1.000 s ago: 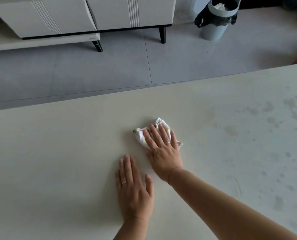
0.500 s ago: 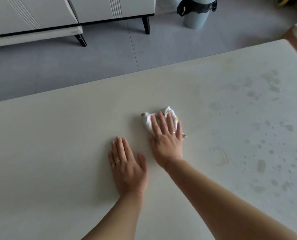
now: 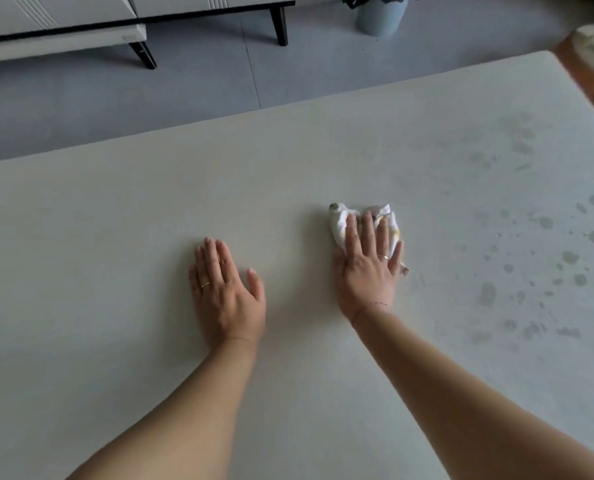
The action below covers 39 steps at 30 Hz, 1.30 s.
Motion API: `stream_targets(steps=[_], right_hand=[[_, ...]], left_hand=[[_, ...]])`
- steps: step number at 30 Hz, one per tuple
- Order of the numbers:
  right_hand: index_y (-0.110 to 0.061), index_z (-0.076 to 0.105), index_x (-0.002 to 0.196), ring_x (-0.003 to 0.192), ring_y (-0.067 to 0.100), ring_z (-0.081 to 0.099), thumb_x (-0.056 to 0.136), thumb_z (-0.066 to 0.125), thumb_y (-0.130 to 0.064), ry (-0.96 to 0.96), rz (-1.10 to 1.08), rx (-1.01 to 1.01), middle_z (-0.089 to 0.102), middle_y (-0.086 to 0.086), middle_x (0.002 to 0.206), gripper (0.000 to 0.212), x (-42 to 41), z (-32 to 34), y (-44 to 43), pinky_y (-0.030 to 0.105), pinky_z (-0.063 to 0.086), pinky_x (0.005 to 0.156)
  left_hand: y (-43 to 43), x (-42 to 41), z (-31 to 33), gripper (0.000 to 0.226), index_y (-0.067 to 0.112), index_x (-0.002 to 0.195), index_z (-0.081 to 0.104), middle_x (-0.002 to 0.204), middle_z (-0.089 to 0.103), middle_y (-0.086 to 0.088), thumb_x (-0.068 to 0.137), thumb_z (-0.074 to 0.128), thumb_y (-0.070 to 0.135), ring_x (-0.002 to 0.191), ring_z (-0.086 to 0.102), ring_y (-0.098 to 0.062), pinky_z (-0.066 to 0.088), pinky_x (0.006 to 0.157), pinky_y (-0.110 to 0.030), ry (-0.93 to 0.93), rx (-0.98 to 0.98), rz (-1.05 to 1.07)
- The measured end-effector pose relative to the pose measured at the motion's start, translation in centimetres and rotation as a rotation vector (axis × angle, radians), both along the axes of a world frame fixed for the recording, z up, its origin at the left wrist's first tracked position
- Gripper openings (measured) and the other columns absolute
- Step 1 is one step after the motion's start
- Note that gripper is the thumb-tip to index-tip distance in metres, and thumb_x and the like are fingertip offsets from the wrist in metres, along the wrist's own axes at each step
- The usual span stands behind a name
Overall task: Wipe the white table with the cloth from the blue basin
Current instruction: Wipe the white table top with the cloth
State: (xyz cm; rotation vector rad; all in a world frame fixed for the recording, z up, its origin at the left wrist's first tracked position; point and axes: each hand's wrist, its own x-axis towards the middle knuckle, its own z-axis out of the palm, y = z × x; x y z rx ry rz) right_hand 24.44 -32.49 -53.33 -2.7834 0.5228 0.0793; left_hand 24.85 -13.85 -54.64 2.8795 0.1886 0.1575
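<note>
Right hand [image 3: 368, 271] presses cloth [image 3: 338, 226] flat, fingers straight.

- The left hand [image 3: 226, 299] and the right hand [image 3: 368, 271] both lie flat on the table [image 3: 115, 237], side by side and apart.
- The cloth [image 3: 340, 223] lies on the table under the right hand's fingers and sticks out beyond them.
- Marks [image 3: 565, 258] lie scattered on the table to the right of the right hand.
- On the floor [image 3: 184, 98] beyond the table's far edge, a cabinet [image 3: 81, 22] stands ahead and left of the left hand and a bin [image 3: 380, 15] ahead of the right hand.

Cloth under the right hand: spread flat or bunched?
Bunched. The cloth shows crumpled folds, a small wad under the right hand, whose straight fingers press it onto the white table.
</note>
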Motion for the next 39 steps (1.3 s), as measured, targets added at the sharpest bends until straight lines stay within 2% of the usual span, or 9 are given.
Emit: stream_targets(steps=[3,7,14,16,22,26,30,34,39], right_hand=[[-0.029,0.021,0.149,0.146,0.025,0.005,0.092,0.043,-0.033,-0.044,0.317,-0.006,0.017,-0.002,0.158,0.061,-3.5,-0.1,4.5,0.047,-0.002,0.117],[-0.031,0.023,0.148,0.146,0.021,0.008,0.095,0.043,-0.036,-0.041,0.623,-0.027,0.02,-0.003,0.156,0.057,-4.5,-0.3,0.7,0.042,0.0,0.118],[-0.034,0.01,0.149,0.146,0.015,-0.006,0.098,0.033,-0.034,0.015,0.011,0.018,0.005,-0.007,0.159,0.056,-4.6,0.2,-4.5,0.041,-0.01,0.116],[-0.033,0.01,0.149,0.146,0.019,-0.01,0.095,0.037,-0.036,0.01,0.026,0.026,0.0,-0.008,0.158,0.061,-5.7,0.1,-1.1,0.043,-0.012,0.114],[-0.032,0.02,0.148,0.145,0.02,0.002,0.094,0.037,-0.039,-0.004,0.577,-0.028,0.014,-0.006,0.156,0.056,-9.6,0.2,-1.0,0.042,-0.002,0.117],[-0.034,0.011,0.148,0.145,0.015,-0.005,0.097,0.032,-0.037,0.044,0.282,-0.028,0.007,-0.006,0.158,0.055,-8.9,0.7,-7.2,0.039,-0.007,0.117],[-0.032,0.011,0.149,0.146,0.018,-0.007,0.096,0.04,-0.03,0.038,-0.002,0.052,0.007,-0.005,0.159,0.06,-10.4,0.9,-3.4,0.041,-0.011,0.116],[-0.027,0.026,0.148,0.145,0.026,0.01,0.088,0.048,-0.032,0.005,0.338,0.018,0.02,-0.001,0.155,0.064,-15.7,1.0,2.3,0.049,0.006,0.115],[-0.029,0.026,0.147,0.145,0.025,0.016,0.092,0.038,-0.037,0.001,0.653,-0.075,0.021,-0.003,0.155,0.057,-16.1,0.5,-3.4,0.047,0.012,0.114]], left_hand=[[-0.1,0.0,0.1,0.066,-0.003,0.141,0.037,0.15,0.033,-0.019,0.087,0.029,0.035,0.139,0.031,-0.035,0.018,0.116,-0.044,-0.017,-0.02,0.021],[0.1,-0.1,0.2,0.065,-0.002,0.143,0.035,0.152,0.031,-0.019,0.088,0.032,0.033,0.14,0.029,-0.034,0.016,0.117,-0.043,-0.023,-0.014,0.025],[0.1,-0.1,0.1,0.065,-0.001,0.144,0.032,0.153,0.027,-0.019,0.09,0.029,0.034,0.142,0.024,-0.034,0.013,0.118,-0.043,-0.027,0.002,0.008],[0.1,-0.2,0.1,0.063,0.0,0.145,0.031,0.154,0.026,-0.019,0.091,0.035,0.032,0.143,0.022,-0.036,0.012,0.118,-0.045,-0.026,0.015,0.001],[-0.4,-1.1,1.2,0.065,0.004,0.149,0.018,0.158,0.015,-0.015,0.098,0.04,0.036,0.146,0.011,-0.032,0.003,0.118,-0.047,0.023,0.115,-0.039],[-1.0,-5.1,2.3,0.064,0.001,0.147,0.024,0.156,0.022,-0.017,0.097,0.033,0.039,0.144,0.02,-0.034,0.012,0.117,-0.047,0.012,0.056,0.014],[-2.7,-13.2,2.0,0.065,0.0,0.145,0.03,0.154,0.027,-0.017,0.095,0.032,0.041,0.142,0.026,-0.032,0.018,0.115,-0.045,0.053,0.031,-0.07],[-3.7,-19.0,1.1,0.062,-0.002,0.142,0.035,0.151,0.031,-0.015,0.097,0.025,0.039,0.137,0.036,-0.033,0.024,0.112,-0.046,0.147,0.017,-0.092],[-3.7,-19.3,0.9,0.06,0.001,0.143,0.037,0.152,0.032,-0.013,0.093,0.031,0.033,0.141,0.028,-0.028,0.022,0.114,-0.044,0.165,-0.032,-0.042]])
